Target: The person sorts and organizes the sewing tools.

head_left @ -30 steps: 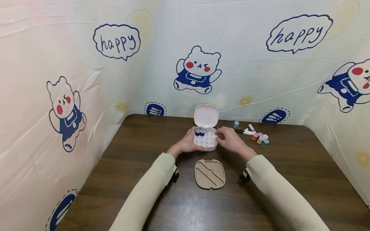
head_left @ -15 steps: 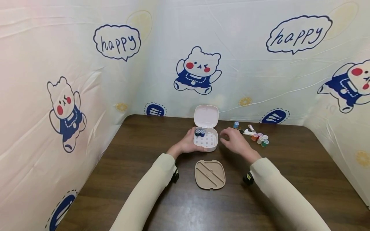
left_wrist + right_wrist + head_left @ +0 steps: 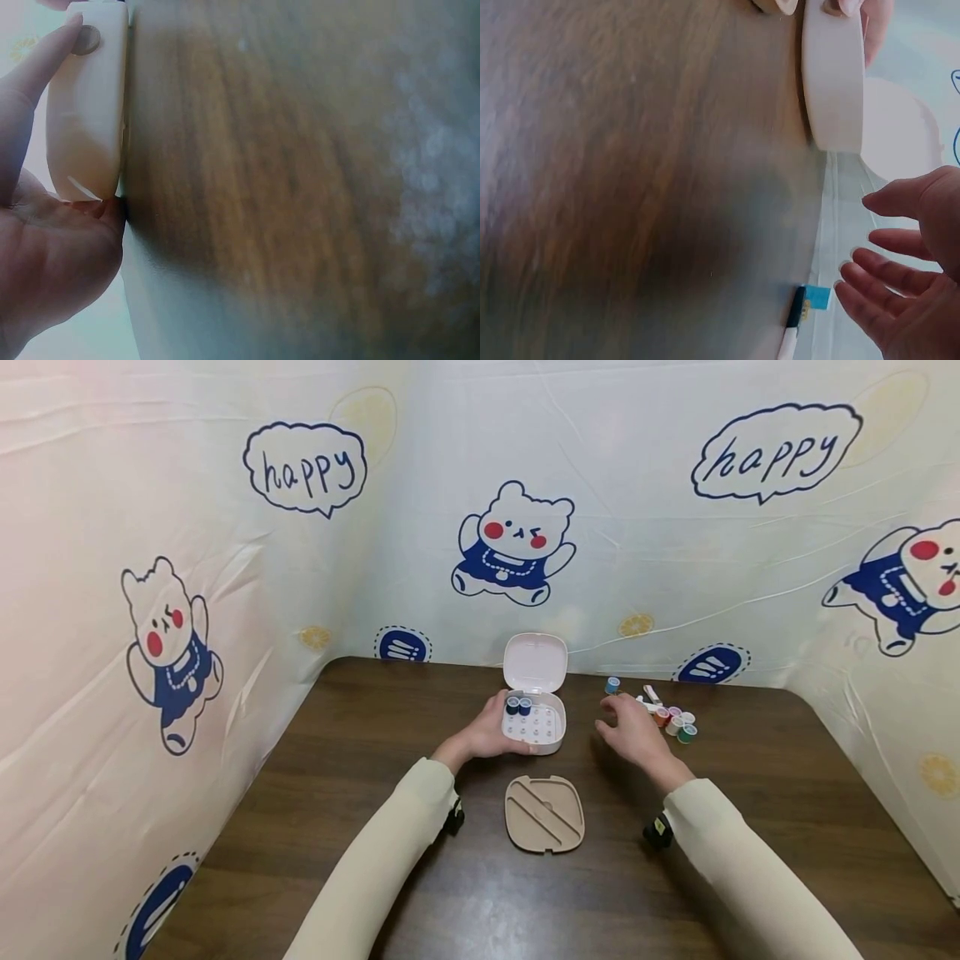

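My left hand (image 3: 486,732) grips the left side of a white sewing box (image 3: 551,747), its thumb along the front. In the left wrist view the thumb lies by a round button on the box wall. The hinged lid (image 3: 536,662) stands up. Inside is a white peg plate (image 3: 536,724) with two dark blue thread spools (image 3: 519,706) at the back left. My right hand (image 3: 633,731) is between the box and the loose spools, holding nothing. The right wrist view shows its fingers (image 3: 889,274) spread apart, near a light blue spool (image 3: 817,298).
A beige tray insert (image 3: 545,814) with diagonal grooves lies in front of the box. At right are several coloured spools (image 3: 686,734) and a small white tool (image 3: 652,694). A black-and-white tool (image 3: 792,326) is partly hidden by the right hand in the head view. A printed cloth hangs behind.
My right hand has drawn back from the box's right side and moved rightward to the loose spools. The left hand and the box have stayed in place.
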Demonstrator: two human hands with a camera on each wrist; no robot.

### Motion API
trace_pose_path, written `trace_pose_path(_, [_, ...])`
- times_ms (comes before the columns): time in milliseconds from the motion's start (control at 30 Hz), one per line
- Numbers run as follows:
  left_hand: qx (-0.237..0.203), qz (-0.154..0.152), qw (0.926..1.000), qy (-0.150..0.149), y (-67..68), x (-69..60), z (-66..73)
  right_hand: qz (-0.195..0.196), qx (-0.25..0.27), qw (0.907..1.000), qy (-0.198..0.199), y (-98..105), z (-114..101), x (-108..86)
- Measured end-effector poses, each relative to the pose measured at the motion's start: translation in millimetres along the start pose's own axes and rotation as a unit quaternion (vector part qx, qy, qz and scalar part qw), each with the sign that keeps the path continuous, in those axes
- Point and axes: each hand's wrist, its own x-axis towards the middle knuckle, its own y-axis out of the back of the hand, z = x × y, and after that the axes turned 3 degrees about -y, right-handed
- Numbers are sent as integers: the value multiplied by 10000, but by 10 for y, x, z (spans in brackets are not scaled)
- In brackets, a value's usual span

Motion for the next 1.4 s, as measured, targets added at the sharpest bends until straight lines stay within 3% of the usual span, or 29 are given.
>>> trace_pose_path(433, [56, -37, 9999, 100, -8, 12, -6, 249, -228, 9993, -173, 143, 242, -34])
trace_pose_path(733, [70, -81, 9998, 195, -7, 17, -10, 487, -241, 9949, -855, 154, 449, -75])
trace_pose_path(900, [13, -93, 9998, 191, -9, 17, -24, 451, -181, 9935, -1028, 151, 530, -86])
trace_pose_path(1167, [-30, -119, 9996, 262, 0, -2, 4, 404, -114, 9937, -1041, 160, 609, -67])
trace_pose_path(1400, [85, -111, 9995, 294, -16, 29, -25, 558, -6, 9959, -715, 181, 590, -71])
